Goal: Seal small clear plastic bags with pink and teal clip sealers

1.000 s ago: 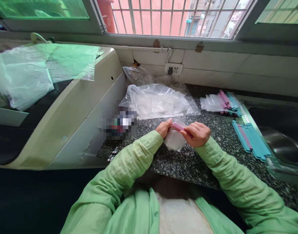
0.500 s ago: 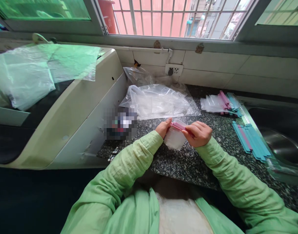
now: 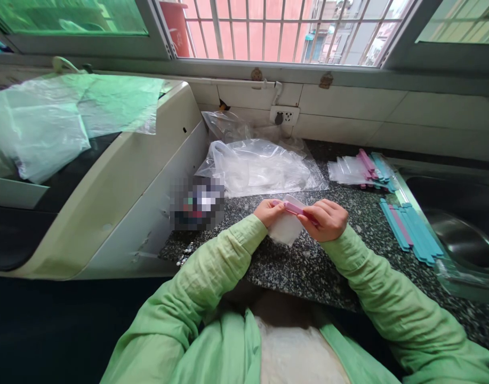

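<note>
Both my hands meet over the speckled dark counter (image 3: 308,266). My left hand (image 3: 268,212) pinches the left end of a pink sealing clip (image 3: 293,208), and my right hand (image 3: 324,218) grips its right end. The clip runs across the top of a small clear plastic bag (image 3: 285,229), which hangs below it between my hands. A row of loose teal and pink clips (image 3: 410,232) lies to the right. Behind them rests a pile of small bags with clips on them (image 3: 362,169).
A large crumpled clear plastic bag (image 3: 260,165) lies behind my hands near a wall socket (image 3: 285,114). A cream appliance (image 3: 120,176) with a plastic sheet on top fills the left. A steel sink (image 3: 460,234) sits at the right edge.
My left hand has closed further over the clip's left end, and the small bag has shifted slightly left and lower. My right hand has barely moved.
</note>
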A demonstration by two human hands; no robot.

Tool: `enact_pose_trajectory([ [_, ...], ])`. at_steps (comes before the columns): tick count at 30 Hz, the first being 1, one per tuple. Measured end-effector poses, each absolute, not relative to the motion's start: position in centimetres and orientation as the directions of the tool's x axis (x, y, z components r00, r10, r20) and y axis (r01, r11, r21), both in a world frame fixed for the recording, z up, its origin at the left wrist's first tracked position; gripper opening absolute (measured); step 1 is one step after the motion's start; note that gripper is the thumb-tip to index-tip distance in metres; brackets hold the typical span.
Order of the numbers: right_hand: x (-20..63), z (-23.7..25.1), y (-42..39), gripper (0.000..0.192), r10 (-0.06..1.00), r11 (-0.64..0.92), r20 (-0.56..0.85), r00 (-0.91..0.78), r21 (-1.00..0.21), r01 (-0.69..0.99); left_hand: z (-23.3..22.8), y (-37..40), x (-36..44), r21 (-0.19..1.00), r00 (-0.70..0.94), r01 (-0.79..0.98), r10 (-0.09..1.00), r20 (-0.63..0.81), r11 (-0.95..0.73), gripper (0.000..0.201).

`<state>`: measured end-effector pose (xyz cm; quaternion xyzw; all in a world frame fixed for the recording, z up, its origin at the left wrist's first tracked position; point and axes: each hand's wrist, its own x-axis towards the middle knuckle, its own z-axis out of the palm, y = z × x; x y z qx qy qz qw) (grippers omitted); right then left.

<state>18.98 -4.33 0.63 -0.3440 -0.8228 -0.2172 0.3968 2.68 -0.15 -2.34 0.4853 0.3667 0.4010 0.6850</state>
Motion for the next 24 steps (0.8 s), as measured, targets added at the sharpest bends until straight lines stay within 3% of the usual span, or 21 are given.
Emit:
enact_pose_trajectory([
  [10,19.2,0.9,-4.4,0.007,0.41,0.679,0.822,-0.395,0.014,0.734,-2.6,0.1,2.4,0.971,0.386,-0.169,0.918,-0.091,0.167,0.044],
  [24,19.4,1.5,-4.7,0.005,0.429,0.667,0.835,-0.344,-0.037,0.744,-1.6,-0.1,2.3,0.95,0.309,-0.203,0.936,-0.167,0.237,0.05],
])
